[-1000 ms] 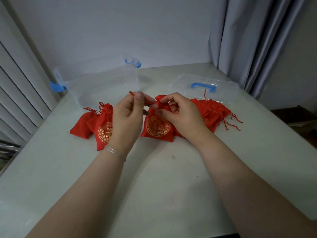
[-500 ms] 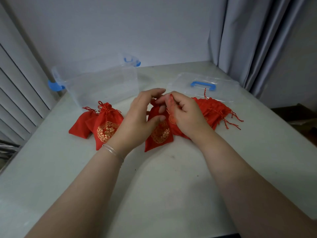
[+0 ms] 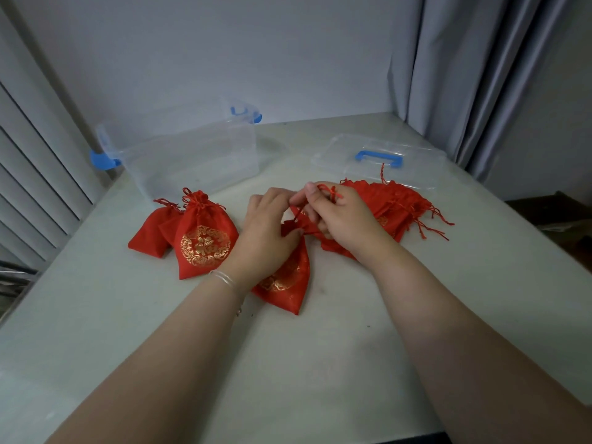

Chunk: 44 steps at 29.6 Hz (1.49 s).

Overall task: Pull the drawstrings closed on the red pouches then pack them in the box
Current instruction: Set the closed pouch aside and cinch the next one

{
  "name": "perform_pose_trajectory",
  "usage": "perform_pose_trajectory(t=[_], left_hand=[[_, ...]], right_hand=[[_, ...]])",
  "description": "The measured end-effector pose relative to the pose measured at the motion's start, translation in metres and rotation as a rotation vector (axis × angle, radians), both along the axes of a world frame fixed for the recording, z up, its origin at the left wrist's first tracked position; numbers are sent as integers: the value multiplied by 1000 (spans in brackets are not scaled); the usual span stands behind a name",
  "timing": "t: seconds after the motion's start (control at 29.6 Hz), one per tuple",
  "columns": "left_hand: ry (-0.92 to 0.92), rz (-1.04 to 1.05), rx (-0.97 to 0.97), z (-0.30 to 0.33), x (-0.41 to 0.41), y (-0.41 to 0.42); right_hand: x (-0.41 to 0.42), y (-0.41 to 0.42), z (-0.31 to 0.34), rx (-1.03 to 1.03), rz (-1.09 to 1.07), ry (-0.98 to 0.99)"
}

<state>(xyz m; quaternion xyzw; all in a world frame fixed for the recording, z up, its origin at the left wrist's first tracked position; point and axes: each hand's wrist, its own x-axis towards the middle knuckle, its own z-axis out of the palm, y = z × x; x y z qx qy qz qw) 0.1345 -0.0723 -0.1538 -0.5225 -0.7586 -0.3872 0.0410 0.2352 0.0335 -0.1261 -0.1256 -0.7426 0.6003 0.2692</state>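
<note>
Both my hands meet at table centre, over one red pouch (image 3: 285, 277). The pouch lies flat on the white table (image 3: 320, 363), its bottom corner pointing to 6 o'clock, its gathered neck under my fingers.

My left hand (image 3: 269, 232) grips the pouch's neck, fingers curled round the bunched cloth. A thin bracelet (image 3: 224, 278) sits on that wrist.

My right hand (image 3: 342, 216) pinches the red drawstring (image 3: 330, 190). The cord runs from the neck up toward 1 o'clock, its knotted end sticking out above my fingers.

At 9 o'clock from my hands: two pouches with their necks drawn in. The nearer closed pouch (image 3: 205, 241) shows a gold round print and overlaps the plain one (image 3: 149, 233), which lies further toward 9.

At 3 o'clock, just behind my right hand: a loose pile of pouches (image 3: 400, 203), cords trailing out toward 3 and 4 o'clock. How many are in it I cannot tell.

At 11 o'clock: the clear box (image 3: 192, 155), blue latches on its ends, nothing visible inside it.

At 1 o'clock: the clear lid (image 3: 378, 161) lying flat with a blue handle, touching the far edge of the pile.

Grey curtain (image 3: 480, 75) hangs at 2 o'clock beyond the table corner. White slats (image 3: 32, 171) run along the 9–10 o'clock side.
</note>
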Motion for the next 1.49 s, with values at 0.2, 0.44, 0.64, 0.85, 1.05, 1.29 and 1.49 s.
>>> perform_pose_trajectory(t=[0.2, 0.44, 0.64, 0.85, 1.05, 1.29, 1.49], left_hand=[[-147, -123, 71, -4, -5, 1], [55, 0, -90, -8, -8, 2], [277, 0, -197, -5, -5, 2], [364, 111, -92, -6, 0, 4], [-17, 130, -20, 1, -9, -2], [-499, 106, 70, 19, -10, -13], [-887, -29, 103, 25, -9, -16]], right_hand=[[-1, -1, -2, -32, 28, -47], [-2, -4, -2, -114, 19, -30], [-5, -3, -1, -463, 7, 17], [-4, -1, 3, -860, 58, 94], [0, 1, 4, -435, -15, -35], [8, -1, 10, 213, -71, -161], [10, 2, 13, 108, -3, -138]])
